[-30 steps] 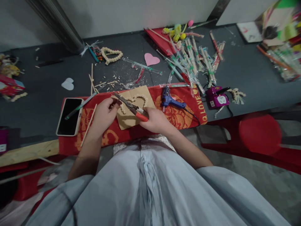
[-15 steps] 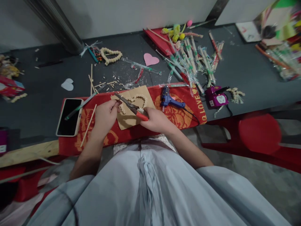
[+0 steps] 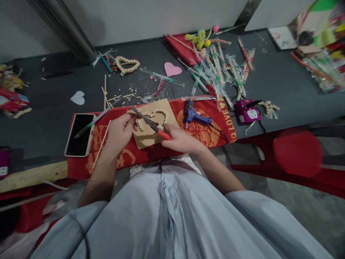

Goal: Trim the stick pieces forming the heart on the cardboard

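Observation:
My right hand [image 3: 179, 138] is closed around a pair of red-handled scissors [image 3: 147, 119], whose long dark blades point up and left over a piece of brown cardboard [image 3: 151, 138]. By the blades, my left hand [image 3: 121, 131] has its fingers pinched together; what they hold is too small or hidden to make out. On the cardboard is a heart-shaped outline of small pale pieces [image 3: 165, 114], partly covered by the scissors. The cardboard lies on a red towel [image 3: 126, 158]. Beside my left forearm lies a thin wooden stick [image 3: 101, 145].
A blue glue gun [image 3: 195, 116] rests on the towel's right part, near a purple device [image 3: 246, 111]. At left lies a phone [image 3: 79, 140] with a pen-like tube across it. Behind are wrapped stick bundles [image 3: 215, 64], a pink paper heart [image 3: 172, 69] and a beaded-looking heart frame [image 3: 126, 65].
Both hands stay at nearly the same place over the cardboard. The scissors' handles look closer together, and the view has shifted very slightly.

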A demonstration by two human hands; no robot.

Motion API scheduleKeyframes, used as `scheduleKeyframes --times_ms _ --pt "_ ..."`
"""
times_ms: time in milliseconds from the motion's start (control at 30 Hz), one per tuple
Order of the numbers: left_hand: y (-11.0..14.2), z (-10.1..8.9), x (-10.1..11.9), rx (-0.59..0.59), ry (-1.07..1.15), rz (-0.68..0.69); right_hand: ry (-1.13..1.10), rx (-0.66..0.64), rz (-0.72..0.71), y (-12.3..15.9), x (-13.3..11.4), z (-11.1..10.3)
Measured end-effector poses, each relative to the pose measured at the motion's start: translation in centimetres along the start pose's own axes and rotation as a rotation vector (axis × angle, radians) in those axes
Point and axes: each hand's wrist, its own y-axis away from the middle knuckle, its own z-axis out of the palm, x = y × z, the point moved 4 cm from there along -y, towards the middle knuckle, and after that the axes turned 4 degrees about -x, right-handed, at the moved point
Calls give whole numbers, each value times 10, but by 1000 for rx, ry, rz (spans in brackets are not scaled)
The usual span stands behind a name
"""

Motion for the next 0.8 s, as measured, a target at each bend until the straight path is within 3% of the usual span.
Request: scheduleKeyframes --times_ms 500,800 --pt "-1 1 -7 -43 82 4 51 7 -32 2 -4 -3" --pt "-2 1 -2 -41 42 -2 136 115 83 1 -7 3"
